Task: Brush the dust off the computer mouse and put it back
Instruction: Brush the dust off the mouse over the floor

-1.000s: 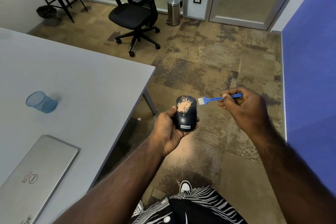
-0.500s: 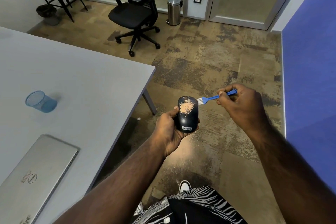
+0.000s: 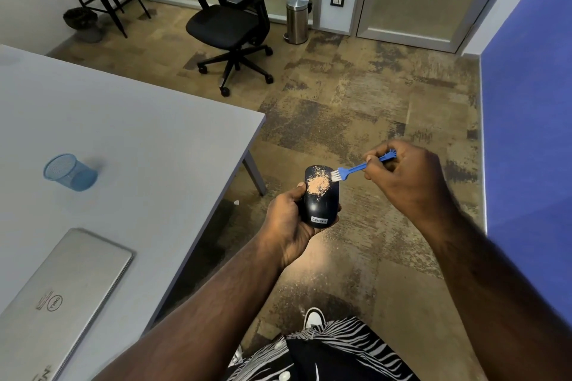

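One grey table, mottled carpet

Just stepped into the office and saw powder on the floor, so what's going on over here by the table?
A person is cleaning a black mouse. The left hand holds it out over the floor, beside the grey table. The right hand holds a small blue brush, its white bristles at the mouse's far edge. A patch of tan dust sits on the mouse's top, so the brushing isn't finished. A closed laptop and a blue cup are on the table.
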